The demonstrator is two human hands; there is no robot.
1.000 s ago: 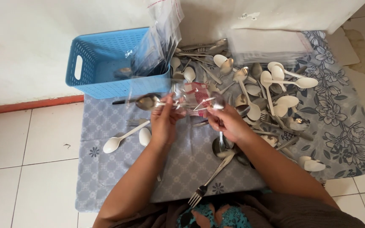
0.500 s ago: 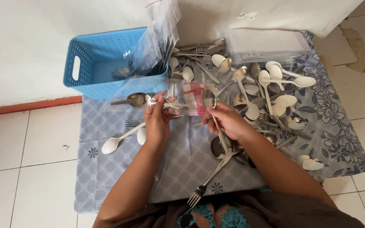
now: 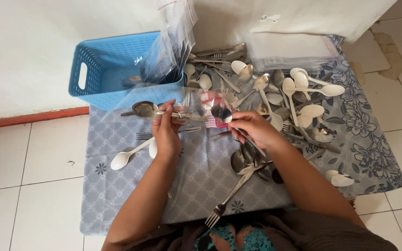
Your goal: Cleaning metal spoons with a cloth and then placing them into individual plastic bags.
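1. Over the middle of the grey patterned cloth [image 3: 196,181] spread on the white tiled floor [image 3: 33,158], both hands meet around a clear plastic zip bag [image 3: 182,104].
2. Person's left hand [image 3: 166,132] is pinched shut on the bag's near edge, holding it up just in front of the blue perforated plastic basket [image 3: 103,76].
3. A shiny metal spoon [image 3: 146,109] sits inside the bag on the left, bowl pointing away from the hands.
4. Right hand [image 3: 252,130] is closed around the handle of a second metal spoon [image 3: 222,114], with its bowl right at the bag's red-striped opening.
5. More clear bags [image 3: 173,42] stick up out of the basket's right corner.
6. Off to the right there's a big messy pile of metal and white plastic spoons [image 3: 284,97], all overlapping.
7. One white plastic spoon [image 3: 129,155] lies on its own left of the left wrist, and a metal fork [image 3: 226,200] lies nearer the person, tines toward them.
8. A flat stack of clear bags [image 3: 294,49] lies at the far edge by the wall.
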